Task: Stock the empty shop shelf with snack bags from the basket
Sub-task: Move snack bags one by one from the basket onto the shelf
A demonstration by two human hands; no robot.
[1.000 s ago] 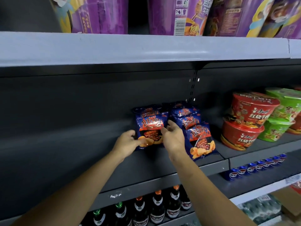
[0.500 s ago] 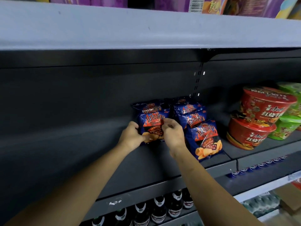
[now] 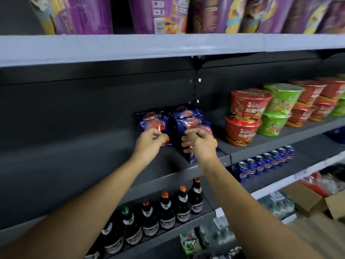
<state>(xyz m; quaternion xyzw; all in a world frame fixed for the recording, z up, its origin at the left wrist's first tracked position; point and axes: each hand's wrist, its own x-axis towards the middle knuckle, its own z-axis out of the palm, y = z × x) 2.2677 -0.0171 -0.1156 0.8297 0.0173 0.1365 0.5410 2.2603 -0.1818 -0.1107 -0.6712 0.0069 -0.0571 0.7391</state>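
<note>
Snack bags, behind fingers (left hand, right hand)

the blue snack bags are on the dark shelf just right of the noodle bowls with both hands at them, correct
Not quite. The head view shows the blue snack bags on the dark shelf left of the noodle bowls, not right. The left hand and right hand are at them.
</note>
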